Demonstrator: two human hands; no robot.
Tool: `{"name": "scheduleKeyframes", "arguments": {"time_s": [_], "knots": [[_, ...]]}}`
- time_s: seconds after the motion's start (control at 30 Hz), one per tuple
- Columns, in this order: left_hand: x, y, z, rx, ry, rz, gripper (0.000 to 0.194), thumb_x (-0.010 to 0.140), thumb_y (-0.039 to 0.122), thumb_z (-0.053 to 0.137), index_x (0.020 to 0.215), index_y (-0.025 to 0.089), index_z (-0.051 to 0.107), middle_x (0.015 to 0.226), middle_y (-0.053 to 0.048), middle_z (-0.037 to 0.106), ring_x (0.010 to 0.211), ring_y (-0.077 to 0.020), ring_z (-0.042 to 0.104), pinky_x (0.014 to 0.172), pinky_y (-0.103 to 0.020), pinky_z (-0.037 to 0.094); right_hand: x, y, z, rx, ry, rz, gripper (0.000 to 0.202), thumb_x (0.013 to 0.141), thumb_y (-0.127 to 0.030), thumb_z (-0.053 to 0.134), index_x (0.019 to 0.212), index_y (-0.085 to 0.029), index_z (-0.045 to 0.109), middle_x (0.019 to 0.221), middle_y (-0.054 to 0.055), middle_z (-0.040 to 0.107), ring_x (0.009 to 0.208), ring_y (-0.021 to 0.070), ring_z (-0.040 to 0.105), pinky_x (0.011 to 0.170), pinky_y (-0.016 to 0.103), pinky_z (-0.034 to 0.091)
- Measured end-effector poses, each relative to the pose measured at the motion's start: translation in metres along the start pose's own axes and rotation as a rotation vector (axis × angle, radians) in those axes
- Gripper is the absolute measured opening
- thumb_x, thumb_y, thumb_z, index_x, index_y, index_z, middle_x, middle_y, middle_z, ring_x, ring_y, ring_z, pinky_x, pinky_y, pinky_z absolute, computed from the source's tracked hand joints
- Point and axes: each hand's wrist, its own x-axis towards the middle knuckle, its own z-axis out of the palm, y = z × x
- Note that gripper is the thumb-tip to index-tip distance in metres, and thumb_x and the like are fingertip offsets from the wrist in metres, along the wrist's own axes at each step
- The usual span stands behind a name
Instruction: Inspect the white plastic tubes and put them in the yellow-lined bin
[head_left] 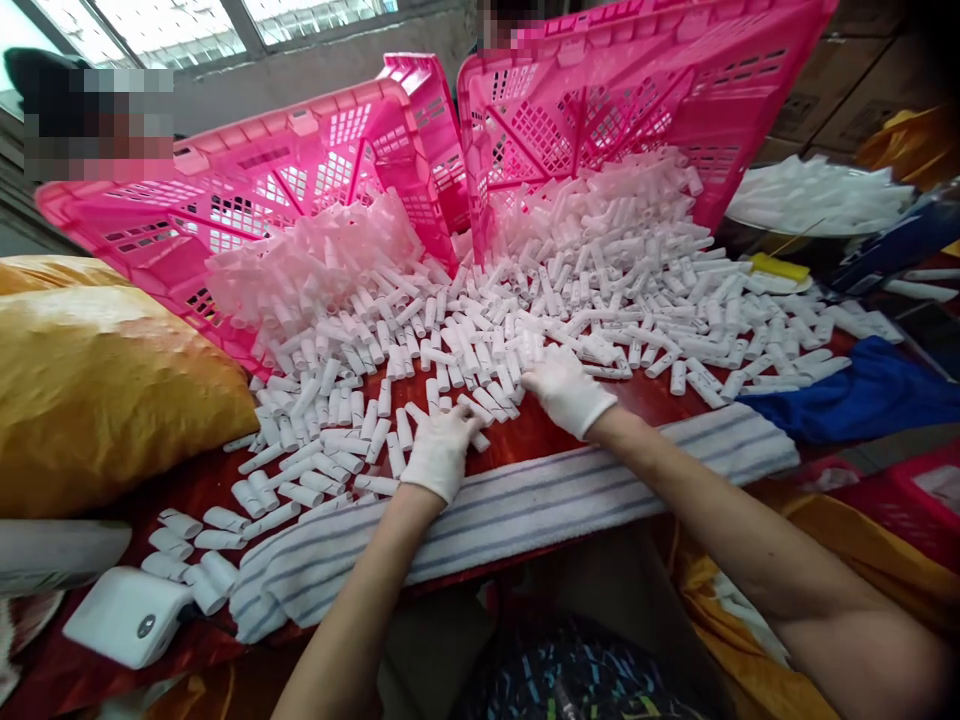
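Observation:
Both hands wear white gloves, with some bare fingertips showing. My left hand (pixel 439 448) is low over the front of a loose spread of short white tubes (pixel 330 464). Its fingers are curled in close together, and what lies between them is too small to make out. Farther forward and to the right, my right hand (pixel 566 390) reaches into the tubes with its fingers stretched and apart; the tips blend with the white pile. Thin dark marks show on several tubes.
Two pink crates (pixel 431 215) (pixel 480 130) lie tipped with tubes spilling onto the red table (pixel 517 433). A striped towel (pixel 540 495) lines the front edge. At left are a yellow sack (pixel 105 400) and white box (pixel 127 617); at right, blue cloth (pixel 874 395) and a heaped tray (pixel 795 228).

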Motion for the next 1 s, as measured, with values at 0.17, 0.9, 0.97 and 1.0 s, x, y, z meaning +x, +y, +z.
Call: {"name": "scheduleKeyframes", "arguments": {"time_s": [0.17, 0.9, 0.97, 1.0], "knots": [[0.001, 0.013, 0.01, -0.399, 0.087, -0.093, 0.016, 0.088, 0.023, 0.054, 0.101, 0.019, 0.063, 0.098, -0.009, 0.064, 0.09, -0.0212, 0.059, 0.084, -0.036, 0.046, 0.004, -0.003, 0.017, -0.015, -0.11, 0.036, 0.026, 0.087, -0.011, 0.045, 0.102, -0.015, 0.066, 0.097, 0.015, 0.068, 0.093, 0.0252, 0.062, 0.085, 0.04, 0.045], [-0.023, 0.092, 0.012, -1.815, 0.02, -0.429, 0.042, 0.083, 0.058, 0.056, 0.081, 0.018, 0.048, 0.055, 0.009, 0.03, 0.043, -0.0037, 0.024, 0.041, -0.017, 0.02, -0.05, -0.057, -0.013, 1.331, 0.407, 0.512, 0.04, 0.058, -0.048, 0.082, 0.076, -0.018, 0.064, 0.067, -0.002, 0.061, 0.057, 0.0089, 0.052, 0.055, 0.024, 0.044], [-0.023, 0.089, 0.009, -1.749, -0.011, -0.449, 0.043, 0.083, 0.06, 0.052, 0.08, 0.018, 0.049, 0.055, 0.009, 0.029, 0.044, -0.0049, 0.023, 0.041, -0.018, 0.021, -0.051, -0.055, -0.016, 1.293, 0.394, 0.512, 0.041, 0.055, -0.05, 0.083, 0.073, -0.018, 0.064, 0.065, -0.003, 0.06, 0.057, 0.0086, 0.05, 0.056, 0.025, 0.043], [-0.023, 0.089, 0.008, -1.658, 0.01, -0.454, 0.043, 0.084, 0.061, 0.05, 0.08, 0.018, 0.05, 0.055, 0.008, 0.031, 0.045, -0.0058, 0.025, 0.043, -0.019, 0.022, -0.051, -0.054, -0.018, 1.278, 0.381, 0.518, 0.041, 0.055, -0.05, 0.082, 0.072, -0.018, 0.063, 0.063, -0.003, 0.059, 0.057, 0.0089, 0.049, 0.056, 0.025, 0.042]]}}
